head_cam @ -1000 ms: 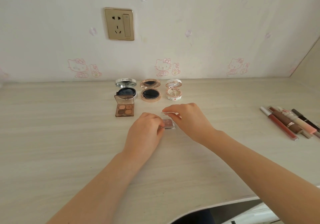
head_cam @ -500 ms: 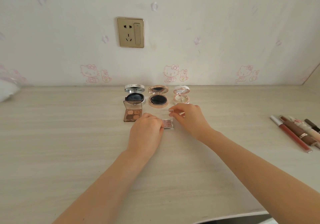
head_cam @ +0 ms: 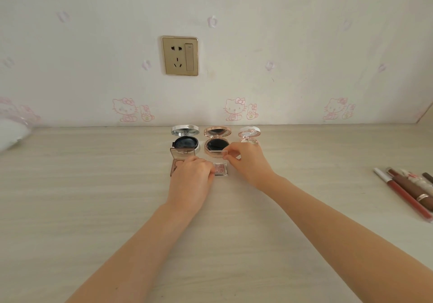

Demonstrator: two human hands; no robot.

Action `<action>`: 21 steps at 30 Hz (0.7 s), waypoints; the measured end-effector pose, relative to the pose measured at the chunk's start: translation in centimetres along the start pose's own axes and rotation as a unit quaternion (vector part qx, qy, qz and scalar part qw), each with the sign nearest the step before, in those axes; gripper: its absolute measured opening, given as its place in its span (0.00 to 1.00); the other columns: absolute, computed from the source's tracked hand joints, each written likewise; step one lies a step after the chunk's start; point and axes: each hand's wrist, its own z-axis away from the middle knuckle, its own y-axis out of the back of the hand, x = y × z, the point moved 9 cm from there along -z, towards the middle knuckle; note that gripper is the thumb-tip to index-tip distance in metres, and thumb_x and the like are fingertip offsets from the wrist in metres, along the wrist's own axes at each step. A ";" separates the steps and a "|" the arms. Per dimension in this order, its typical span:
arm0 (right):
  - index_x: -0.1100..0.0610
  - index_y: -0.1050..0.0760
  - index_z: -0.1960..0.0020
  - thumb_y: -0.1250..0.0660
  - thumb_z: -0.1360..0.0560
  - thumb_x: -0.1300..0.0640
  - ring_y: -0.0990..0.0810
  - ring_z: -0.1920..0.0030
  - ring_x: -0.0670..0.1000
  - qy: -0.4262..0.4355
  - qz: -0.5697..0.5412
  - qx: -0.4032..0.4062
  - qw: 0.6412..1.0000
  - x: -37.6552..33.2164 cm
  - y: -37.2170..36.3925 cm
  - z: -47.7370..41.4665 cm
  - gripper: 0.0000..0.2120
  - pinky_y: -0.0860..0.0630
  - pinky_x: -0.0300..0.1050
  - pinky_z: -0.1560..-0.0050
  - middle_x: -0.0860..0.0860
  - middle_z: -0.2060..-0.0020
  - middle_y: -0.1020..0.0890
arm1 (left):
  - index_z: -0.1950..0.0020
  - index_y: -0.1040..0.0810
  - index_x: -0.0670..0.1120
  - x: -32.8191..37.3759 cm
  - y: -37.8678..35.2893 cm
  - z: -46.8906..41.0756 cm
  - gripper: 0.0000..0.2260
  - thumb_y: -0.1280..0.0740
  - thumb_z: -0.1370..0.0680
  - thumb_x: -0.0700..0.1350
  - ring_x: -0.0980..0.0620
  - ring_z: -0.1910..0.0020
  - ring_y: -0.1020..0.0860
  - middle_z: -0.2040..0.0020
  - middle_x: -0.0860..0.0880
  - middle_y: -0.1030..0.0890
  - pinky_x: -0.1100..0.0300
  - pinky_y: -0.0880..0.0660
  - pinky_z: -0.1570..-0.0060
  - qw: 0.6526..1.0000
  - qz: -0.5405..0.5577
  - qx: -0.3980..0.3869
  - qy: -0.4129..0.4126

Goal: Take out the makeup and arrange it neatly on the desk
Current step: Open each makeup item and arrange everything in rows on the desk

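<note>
The pale wood-grain desk (head_cam: 93, 220) fills the whole lower half, and its front edge is out of frame. Behind it is the wall (head_cam: 304, 45), with pink cartoon-cat wallpaper and a gold socket plate (head_cam: 180, 55).

At the desk's left edge a white thing (head_cam: 11, 136) is cut off, and honestly I can't tell what it is. Over at the right edge some lip gloss tubes (head_cam: 407, 190) lie side by side and run off frame. Any print on them is too small to read.

In the middle of the back edge, three round compacts stand open in a row: a silver compact (head_cam: 185, 130), a rose-gold compact (head_cam: 216, 143) and a white compact (head_cam: 249, 132). The white one's base is mostly hidden behind the right hand (head_cam: 248, 164). Just in front of the silver one is a brown eyeshadow palette (head_cam: 182, 154) with its lid up, its pans nearly all covered by the left hand (head_cam: 191, 182).

The small glitter eyeshadow (head_cam: 220, 169) sits on the desk just in front of the rose-gold compact, between the hands. The left hand's fingers curl round its left side. The right hand pinches its clear lid (head_cam: 225, 154), raised above the base.
</note>
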 end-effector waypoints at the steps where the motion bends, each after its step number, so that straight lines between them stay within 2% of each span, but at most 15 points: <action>1: 0.56 0.19 0.50 0.34 0.25 0.62 0.19 0.54 0.47 0.000 0.001 -0.002 1.000 0.0 0.0 -0.1 0.07 0.25 0.44 0.45 0.50 0.56 0.15 | 0.54 0.17 0.46 -0.1 0.0 0.0 0.06 0.35 0.23 0.44 0.50 0.47 0.26 0.55 0.51 0.18 0.53 0.27 0.52 1.000 0.005 0.000 0.005; 12: 0.55 0.19 0.46 0.34 0.25 0.60 0.18 0.53 0.47 0.009 0.013 0.001 1.000 -0.2 0.2 0.0 0.09 0.24 0.44 0.46 0.50 0.55 0.15 | 0.55 0.17 0.47 0.0 0.0 0.0 0.05 0.32 0.25 0.43 0.50 0.49 0.24 0.57 0.52 0.17 0.54 0.27 0.52 1.000 0.016 0.022 -0.001; 17: 0.56 0.23 0.40 0.36 0.24 0.60 0.20 0.49 0.47 -0.001 0.021 0.004 1.000 -0.2 0.8 0.7 0.12 0.27 0.41 0.45 0.49 0.52 0.16 | 0.49 0.18 0.49 0.0 0.2 0.0 0.06 0.32 0.24 0.44 0.51 0.44 0.26 0.50 0.55 0.18 0.55 0.28 0.48 1.000 0.011 0.014 0.005; 21: 0.56 0.23 0.39 0.37 0.23 0.59 0.21 0.46 0.49 -0.015 0.030 -0.005 0.999 0.2 1.9 1.9 0.13 0.26 0.44 0.43 0.50 0.50 0.17 | 0.50 0.18 0.49 0.2 0.2 0.4 0.06 0.32 0.25 0.44 0.51 0.45 0.26 0.52 0.54 0.18 0.54 0.27 0.49 1.000 -0.004 0.011 -0.002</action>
